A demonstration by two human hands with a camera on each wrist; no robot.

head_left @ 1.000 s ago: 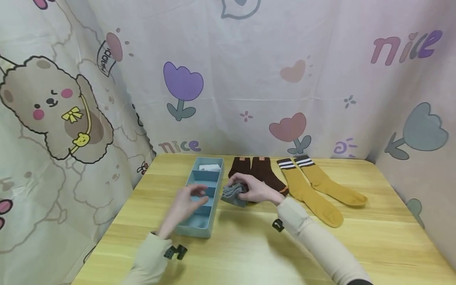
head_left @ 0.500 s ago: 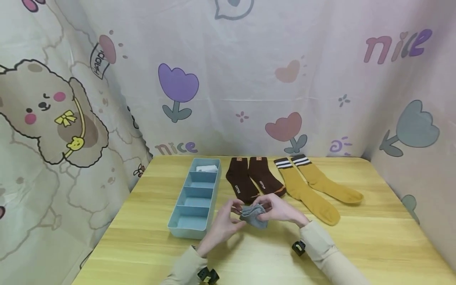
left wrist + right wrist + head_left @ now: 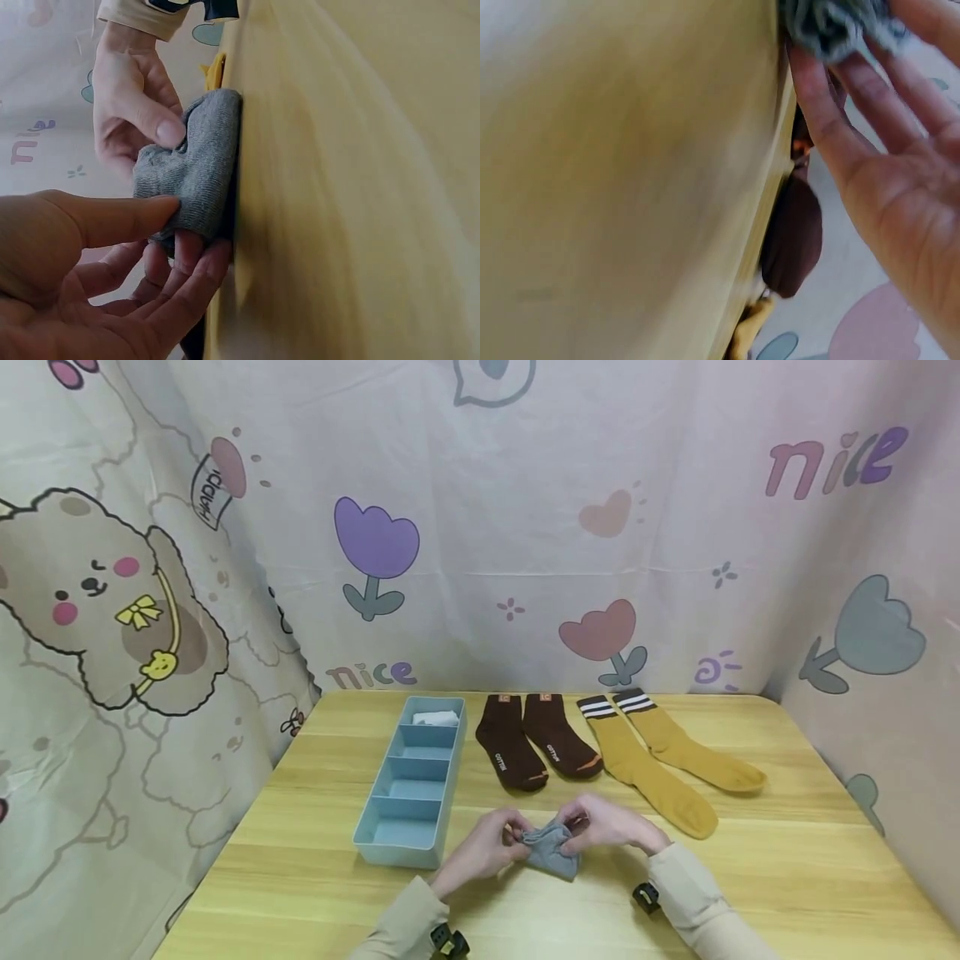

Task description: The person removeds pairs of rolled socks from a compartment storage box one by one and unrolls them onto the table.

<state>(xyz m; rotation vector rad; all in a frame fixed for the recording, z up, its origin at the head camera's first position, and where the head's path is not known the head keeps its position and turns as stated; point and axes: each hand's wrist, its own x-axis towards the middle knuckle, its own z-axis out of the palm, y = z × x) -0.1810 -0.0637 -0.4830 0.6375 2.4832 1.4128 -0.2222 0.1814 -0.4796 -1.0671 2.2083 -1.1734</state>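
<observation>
Two brown socks (image 3: 510,747), two yellow socks (image 3: 656,777), one grey bundle (image 3: 553,853), one box (image 3: 401,857)

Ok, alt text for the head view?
A person's left hand and right hand hold a folded gray cloth bundle at a wooden table. On the left stands a blue four-compartment box, a white item in its farthest compartment; beyond the bundle lie brown socks and, farther right, mustard socks.
</observation>
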